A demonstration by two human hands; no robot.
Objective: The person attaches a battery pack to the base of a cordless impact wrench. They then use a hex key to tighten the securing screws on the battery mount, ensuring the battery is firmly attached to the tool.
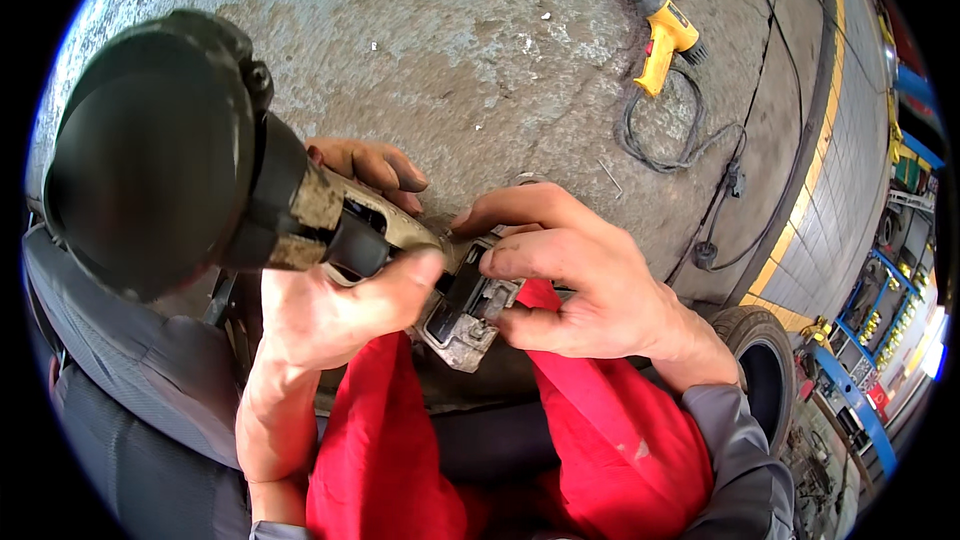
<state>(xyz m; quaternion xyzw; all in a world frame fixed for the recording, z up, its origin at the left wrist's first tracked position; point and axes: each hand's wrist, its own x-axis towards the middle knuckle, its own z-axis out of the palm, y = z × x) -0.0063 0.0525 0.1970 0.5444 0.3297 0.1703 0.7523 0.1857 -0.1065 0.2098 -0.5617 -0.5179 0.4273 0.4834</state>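
In front of my knees I hold a grimy car part [395, 227], a light metal housing with black plastic inside it. Its upper left end carries a large round black dome [150, 155], nearest the camera and partly blurred. My left hand [340, 310] is closed around the housing, thumb across a black piece in its opening and fingers on the far side. My right hand [590, 280] grips the lower right end, with its fingers bent over the slotted metal block [465, 340]. The fingertips of this hand partly hide the block.
On the concrete floor ahead right lies a yellow heat gun [668, 35] with its coiled cable [690, 155]. A tyre [760, 360] is beside my right elbow. Dark car seats [120, 310] are at my left. Blue shelving [880, 310] stands far right.
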